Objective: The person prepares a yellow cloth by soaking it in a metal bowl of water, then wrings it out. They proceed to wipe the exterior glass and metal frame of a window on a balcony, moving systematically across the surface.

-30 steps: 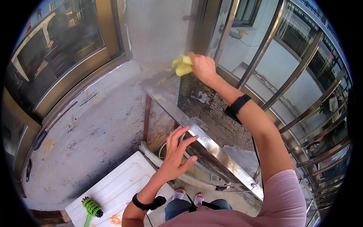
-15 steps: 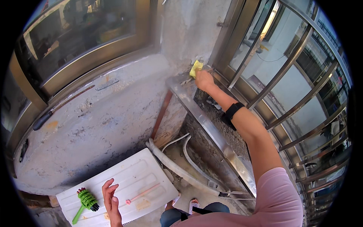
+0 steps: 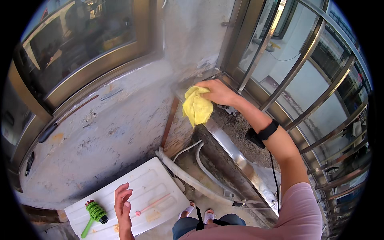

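In the head view, the right hand point(image 3: 218, 92) pinches a crumpled yellow cloth point(image 3: 197, 107) above the far end of the metal rail point(image 3: 235, 154), contact unclear; wiping looks like the step in hand, and another stroke would call for spreading the cloth flat. The left hand point(image 3: 123, 203), empty with fingers loosely curled, hovers over the white board point(image 3: 152, 170), near a green brush point(image 3: 96, 212). Window bars point(image 3: 293, 66) limit reach on the right, and a pale pipe point(image 3: 188, 181) runs below the rail.

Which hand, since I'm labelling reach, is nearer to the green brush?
The left hand: it is just right of the green brush, apart from it. The right hand is much farther off, holding the yellow cloth at the metal ledge.
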`<action>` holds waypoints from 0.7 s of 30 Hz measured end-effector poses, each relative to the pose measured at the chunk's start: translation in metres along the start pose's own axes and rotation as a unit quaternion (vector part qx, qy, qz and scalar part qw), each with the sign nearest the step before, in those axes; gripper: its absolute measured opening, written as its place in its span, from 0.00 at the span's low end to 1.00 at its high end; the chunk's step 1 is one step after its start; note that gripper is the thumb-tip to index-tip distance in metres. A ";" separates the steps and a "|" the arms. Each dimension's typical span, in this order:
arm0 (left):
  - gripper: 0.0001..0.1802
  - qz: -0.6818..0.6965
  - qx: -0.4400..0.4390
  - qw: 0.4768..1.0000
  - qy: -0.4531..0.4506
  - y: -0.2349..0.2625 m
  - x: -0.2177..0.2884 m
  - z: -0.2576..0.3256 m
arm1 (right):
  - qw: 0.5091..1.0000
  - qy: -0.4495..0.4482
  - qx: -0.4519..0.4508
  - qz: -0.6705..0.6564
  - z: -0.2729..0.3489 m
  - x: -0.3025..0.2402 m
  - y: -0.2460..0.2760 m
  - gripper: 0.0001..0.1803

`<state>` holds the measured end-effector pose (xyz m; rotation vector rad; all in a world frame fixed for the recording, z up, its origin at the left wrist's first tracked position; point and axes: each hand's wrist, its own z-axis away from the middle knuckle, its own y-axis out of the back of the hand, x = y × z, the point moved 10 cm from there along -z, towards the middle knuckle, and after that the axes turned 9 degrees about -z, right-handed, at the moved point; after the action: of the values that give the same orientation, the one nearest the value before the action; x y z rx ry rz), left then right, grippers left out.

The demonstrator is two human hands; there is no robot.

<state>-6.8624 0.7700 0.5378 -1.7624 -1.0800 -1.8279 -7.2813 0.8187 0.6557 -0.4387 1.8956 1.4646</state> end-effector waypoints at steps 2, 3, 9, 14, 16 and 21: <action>0.26 0.005 0.006 1.000 0.004 0.000 -0.003 0.004 | 0.981 -0.012 0.159 0.113 -0.005 0.010 0.037 0.14; 0.26 0.005 0.004 1.000 0.002 -0.001 -0.003 0.004 | 0.970 0.005 0.189 0.151 -0.010 0.007 0.037 0.15; 0.26 0.006 -0.009 1.000 -0.015 -0.012 0.006 0.003 | 0.939 -0.040 0.106 0.325 -0.037 0.031 -0.067 0.32; 0.25 0.024 -0.067 0.996 -0.053 -0.038 0.014 0.003 | 0.954 -0.026 0.085 0.287 -0.007 0.029 -0.074 0.31; 0.24 0.026 -0.090 0.994 -0.063 -0.050 0.021 0.003 | 0.953 -0.031 0.082 0.291 0.016 0.032 -0.072 0.32; 0.23 0.047 -0.139 0.986 -0.081 -0.074 0.038 0.006 | 0.953 -0.098 0.052 0.280 0.132 0.018 -0.076 0.36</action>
<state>-6.9178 0.8307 0.5546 -2.1148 -0.8104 -1.8777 -7.2038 0.9222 0.5734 0.3180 2.0099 1.6695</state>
